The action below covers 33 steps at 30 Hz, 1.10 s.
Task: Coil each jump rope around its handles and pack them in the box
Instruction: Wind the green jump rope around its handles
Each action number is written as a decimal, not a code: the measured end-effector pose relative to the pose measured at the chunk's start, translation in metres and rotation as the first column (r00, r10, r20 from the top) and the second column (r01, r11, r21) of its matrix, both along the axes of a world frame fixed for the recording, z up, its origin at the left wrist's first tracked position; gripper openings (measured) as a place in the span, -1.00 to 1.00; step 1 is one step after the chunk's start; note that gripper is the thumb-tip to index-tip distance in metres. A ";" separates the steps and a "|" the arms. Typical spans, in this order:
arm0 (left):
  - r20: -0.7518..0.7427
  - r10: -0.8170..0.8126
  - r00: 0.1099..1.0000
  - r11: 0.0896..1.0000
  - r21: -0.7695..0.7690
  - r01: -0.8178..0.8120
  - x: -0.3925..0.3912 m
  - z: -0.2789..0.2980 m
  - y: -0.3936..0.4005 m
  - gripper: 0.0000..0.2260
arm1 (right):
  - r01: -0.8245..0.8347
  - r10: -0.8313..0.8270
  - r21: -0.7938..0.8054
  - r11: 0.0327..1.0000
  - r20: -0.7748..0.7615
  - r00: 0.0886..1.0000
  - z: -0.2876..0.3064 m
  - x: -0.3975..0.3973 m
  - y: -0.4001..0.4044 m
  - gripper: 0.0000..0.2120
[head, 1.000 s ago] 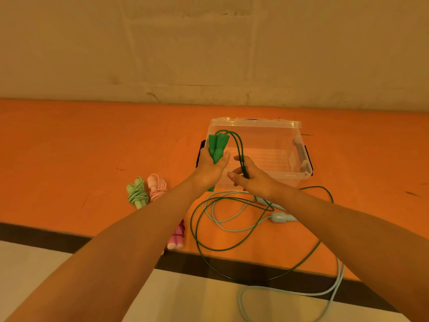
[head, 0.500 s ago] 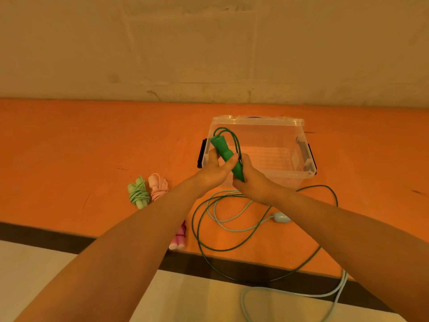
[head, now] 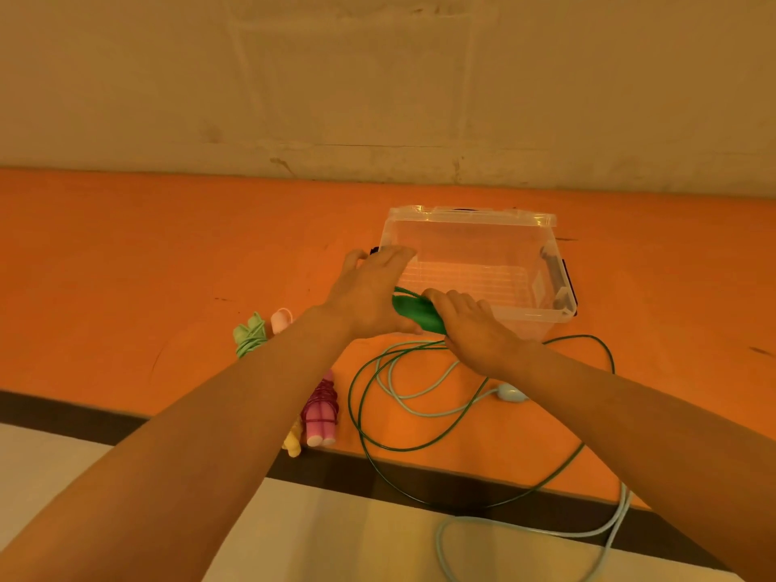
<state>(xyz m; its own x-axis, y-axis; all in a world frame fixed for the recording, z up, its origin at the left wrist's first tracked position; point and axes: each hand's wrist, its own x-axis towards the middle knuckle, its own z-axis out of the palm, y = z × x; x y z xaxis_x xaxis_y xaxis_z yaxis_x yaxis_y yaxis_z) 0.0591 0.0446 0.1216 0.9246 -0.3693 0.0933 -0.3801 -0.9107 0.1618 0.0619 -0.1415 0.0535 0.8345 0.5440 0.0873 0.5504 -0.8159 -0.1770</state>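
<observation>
A: Green cord (head: pixel 420 447) is trailing slack over the table (head: pixel 126 266) edge. Tip?

B: Keep it taut. Right hand (head: pixel 474 329) is gripping the green handles (head: pixel 418 312), left hand (head: pixel 369 296) is laid fairly flat against them, just before the box (head: pixel 474 262).

Clear plastic box (head: pixel 470 222) standing open on orange table (head: pixel 126 262), inside showing nothing, way in from above is lying free. Both hands crowding near-left corner of box. Loose dark green rope (head: pixel 357 413) and pale blue rope (head: pixel 424 396) sprawling over table in front of box, hanging past near edge. Coiled ropes, light green (head: pixel 250 338), pink (head: pixel 280 320), magenta (head: pixel 321 409), yellow (head: pixel 292 443), lying left of loops. Far left of table staying bare.
</observation>
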 end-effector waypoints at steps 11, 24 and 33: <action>0.146 -0.082 0.986 0.935 0.354 0.026 -0.006 -0.011 -0.011 -0.63 | -0.009 0.022 -0.033 0.999 0.413 0.910 -0.002 0.002 0.000 -0.56; 0.063 -0.102 0.993 0.934 0.349 0.074 -0.006 -0.021 0.020 -0.56 | -0.030 0.010 0.157 0.987 0.124 0.992 0.007 0.002 -0.028 -0.65; 0.269 -0.157 0.950 0.925 0.377 0.046 -0.005 -0.025 0.030 -0.52 | -0.074 0.070 0.220 0.973 0.028 0.997 0.004 0.004 -0.052 -0.58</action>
<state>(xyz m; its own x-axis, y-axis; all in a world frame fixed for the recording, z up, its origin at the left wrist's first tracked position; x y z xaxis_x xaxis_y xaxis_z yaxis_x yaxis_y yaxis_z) 0.0538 0.0742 0.0970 0.8328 -0.5192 0.1921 -0.4533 -0.8388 -0.3016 0.0663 -0.1934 0.0571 0.7906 0.5680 0.2287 0.6117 -0.7158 -0.3368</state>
